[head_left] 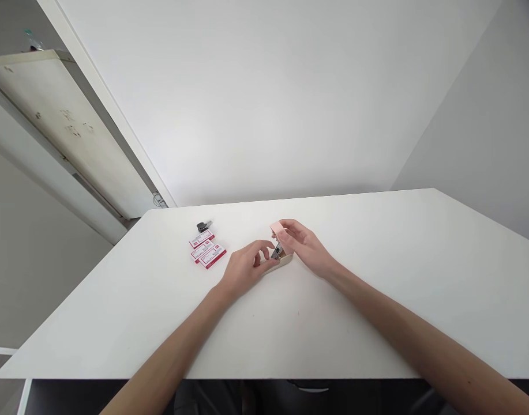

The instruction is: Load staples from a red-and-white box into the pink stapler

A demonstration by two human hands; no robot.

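Observation:
A stapler with a pink top cover [278, 230] and a pale beige base [284, 262] is opened up on the white table [333, 328]. Between the two parts its metal magazine [277, 251] shows. My right hand [305, 245] grips the raised cover, thumb in front and fingers behind. My left hand [246, 265] is closed around the base end, with thumb and fingertips at the magazine. Part of the base is hidden under the left hand.
Several small red-and-white boxes [213, 255] lie overlapping left of my hands. Just behind them sits a small black object with a metallic-looking end [202, 227]. A white wall [281, 115] rises behind the table, and a pale panel [74, 127] stands at far left.

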